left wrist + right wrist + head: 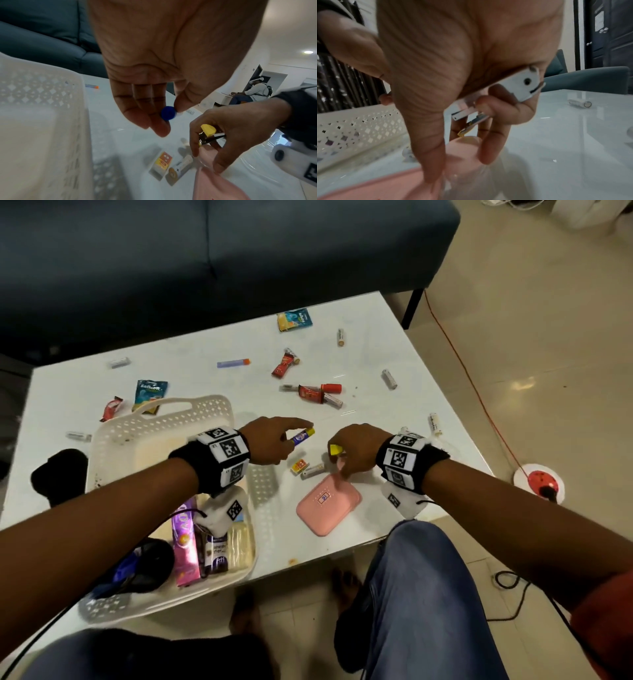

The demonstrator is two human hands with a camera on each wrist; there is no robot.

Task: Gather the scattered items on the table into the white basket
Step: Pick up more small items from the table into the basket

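The white basket [164, 419] stands at the table's left front and holds a pink box [185, 546], a dark carton and black items. Just right of its rim, my left hand [291, 436] pinches a small blue tube with a yellow cap [303, 436]. In the left wrist view the tube's round blue end [169, 113] sits between thumb and fingers. My right hand [342, 463] curls its outer fingers round a yellow-tipped white tool [513, 86], while thumb and forefinger touch the far end of a pink case [329, 503] lying on the table.
A small orange box [299, 465] and a battery [312, 470] lie between my hands. Further back are red sachets [310, 393], blue sachets [294, 319], a purple marker [233, 363] and several batteries. A dark sofa [171, 268] borders the far edge. My knees are at the near edge.
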